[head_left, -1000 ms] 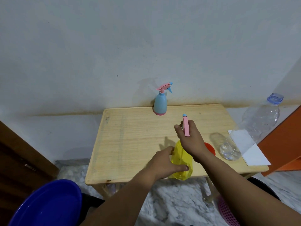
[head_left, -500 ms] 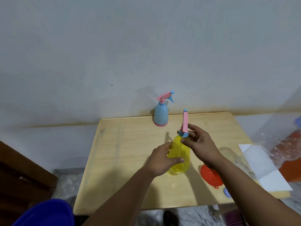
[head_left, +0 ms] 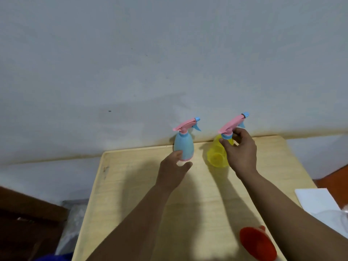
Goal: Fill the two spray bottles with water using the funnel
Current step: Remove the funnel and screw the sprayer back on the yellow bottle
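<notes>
A blue spray bottle [head_left: 184, 146] with a pink trigger head stands at the back of the wooden table [head_left: 131, 185], near the wall. My left hand [head_left: 174, 169] reaches up to its base with spread fingers, the thumb and a fingertip touching it. To its right is a yellow spray bottle [head_left: 216, 156] with a pink trigger head, tilted; my right hand [head_left: 240, 152] pinches it at the blue collar under the head. A red funnel [head_left: 257, 243] lies on the table near the front right, beside my right forearm.
A white sheet of paper [head_left: 318, 202] lies at the table's right edge, with a bit of clear plastic [head_left: 345, 213] over it. A blue basin rim [head_left: 54, 258] shows at the bottom left. A dark wooden piece [head_left: 28, 219] stands at the left. An orange panel [head_left: 335, 178] is at the right.
My right hand has carried the yellow bottle back toward the wall, next to the blue one. My left hand has let go of the yellow bottle and moved to the blue bottle's base.
</notes>
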